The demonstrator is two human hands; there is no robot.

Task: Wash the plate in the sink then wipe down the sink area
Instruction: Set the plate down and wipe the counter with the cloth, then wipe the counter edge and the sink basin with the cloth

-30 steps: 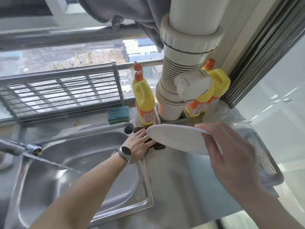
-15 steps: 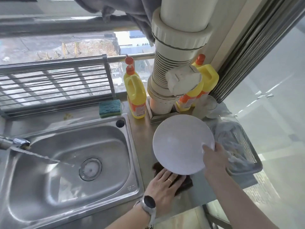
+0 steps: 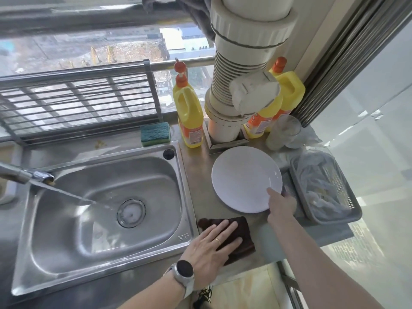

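Note:
A white round plate [image 3: 243, 177] lies face up over the steel counter to the right of the sink [image 3: 107, 259]. My right hand [image 3: 281, 204] grips its near right rim, thumb on top. My left hand [image 3: 210, 245] presses flat, fingers straight, on a dark brown cloth [image 3: 242, 244] on the counter at the sink's front right corner. Water runs from the tap [image 3: 24, 175] at the left into the basin near the drain [image 3: 131, 212].
A green and yellow sponge [image 3: 155, 133] sits behind the sink. Yellow detergent bottles [image 3: 189, 117] flank a large white pipe [image 3: 245, 70]. A glass [image 3: 283, 132] and a grey basket [image 3: 323, 188] holding plastic stand at the right. A wire rack [image 3: 78, 101] lines the window.
The plate has come down from a tilted hold to lie flat and low over the counter. My left hand has slid the cloth from beside the bottles toward the counter's front edge.

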